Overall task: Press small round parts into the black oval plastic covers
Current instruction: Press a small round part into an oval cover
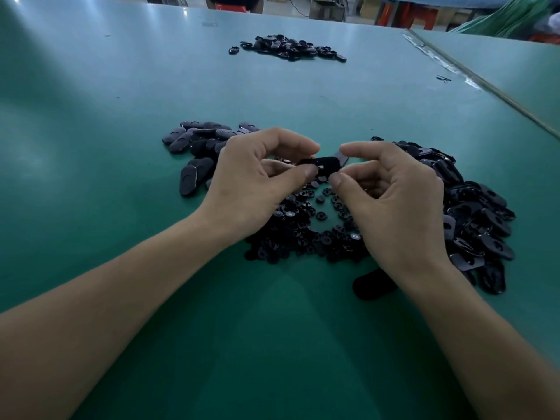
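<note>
A black oval cover is pinched between left hand and right hand; small round parts are heaped at its 6 o'clock.

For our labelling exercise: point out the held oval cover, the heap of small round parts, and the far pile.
held oval cover (320, 164): head view, its black middle.
small round parts (291, 234): head view, heap's centre.
far pile (288, 47): head view, pile's middle.

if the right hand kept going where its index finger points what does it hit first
Probably the left hand: the right hand points its index finger left at it across a gap, above the black oval cover both pinch. Depth is unclear.
</note>
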Available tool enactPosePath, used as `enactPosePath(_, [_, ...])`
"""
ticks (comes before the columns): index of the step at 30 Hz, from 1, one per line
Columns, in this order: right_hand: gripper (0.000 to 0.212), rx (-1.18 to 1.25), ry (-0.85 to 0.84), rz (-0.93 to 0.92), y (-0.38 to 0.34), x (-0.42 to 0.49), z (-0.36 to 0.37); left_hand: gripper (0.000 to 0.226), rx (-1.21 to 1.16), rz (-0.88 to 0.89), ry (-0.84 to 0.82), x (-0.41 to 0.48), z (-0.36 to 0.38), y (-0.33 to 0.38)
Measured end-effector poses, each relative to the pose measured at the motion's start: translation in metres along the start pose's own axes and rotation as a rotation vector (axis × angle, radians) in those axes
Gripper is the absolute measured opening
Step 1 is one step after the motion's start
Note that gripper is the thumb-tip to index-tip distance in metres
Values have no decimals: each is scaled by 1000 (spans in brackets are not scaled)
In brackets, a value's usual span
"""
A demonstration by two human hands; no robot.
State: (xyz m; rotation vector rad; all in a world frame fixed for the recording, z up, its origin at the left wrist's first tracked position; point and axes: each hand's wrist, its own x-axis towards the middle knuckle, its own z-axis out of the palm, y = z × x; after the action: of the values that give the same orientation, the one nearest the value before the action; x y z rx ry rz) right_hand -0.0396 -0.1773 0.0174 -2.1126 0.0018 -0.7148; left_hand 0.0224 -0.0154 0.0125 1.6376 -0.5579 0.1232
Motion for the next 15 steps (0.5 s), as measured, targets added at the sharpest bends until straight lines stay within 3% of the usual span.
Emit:
enactPosePath(2, [19,-96,-30,-1,1,0,-1,25,-21,-15,22,1,-1,-2])
enactPosePath(7, [19,-416,-310,-10,2,-5,1,20,-49,-17,49,1,0,-5])
enactPosePath(15, [16,-432,-330,6,-2,-4,1,16,-131,-64,68,0,0,-8])
